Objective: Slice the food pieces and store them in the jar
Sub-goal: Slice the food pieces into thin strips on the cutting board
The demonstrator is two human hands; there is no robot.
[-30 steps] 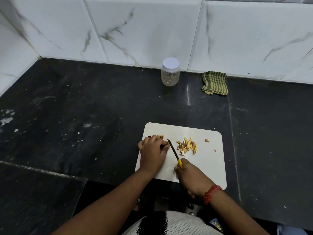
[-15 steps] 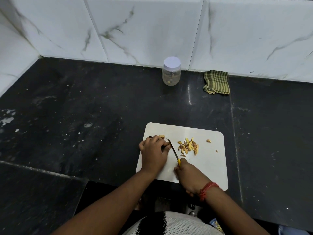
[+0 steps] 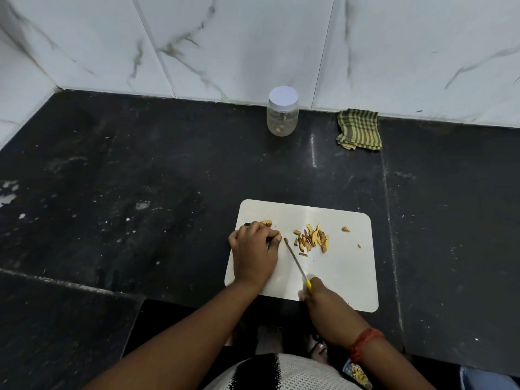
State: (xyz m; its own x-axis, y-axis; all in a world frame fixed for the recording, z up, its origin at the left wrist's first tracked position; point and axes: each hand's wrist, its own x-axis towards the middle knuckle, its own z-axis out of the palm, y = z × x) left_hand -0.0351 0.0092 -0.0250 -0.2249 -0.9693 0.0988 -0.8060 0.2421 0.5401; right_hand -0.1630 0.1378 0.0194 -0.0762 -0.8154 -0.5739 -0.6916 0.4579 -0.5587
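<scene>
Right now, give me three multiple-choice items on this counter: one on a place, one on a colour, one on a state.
1. Where does the jar stand?
A. on the cutting board
B. at the back wall
C. in the left hand

2. What colour is the knife handle?
A. yellow
B. red
C. black

3. How is the jar?
A. lidless
B. tipped over
C. closed, upright

Key: 1 B, it stands by the tiles, left of the cloth; 2 A, yellow shows above the right hand; 3 C, its white lid is on.
</scene>
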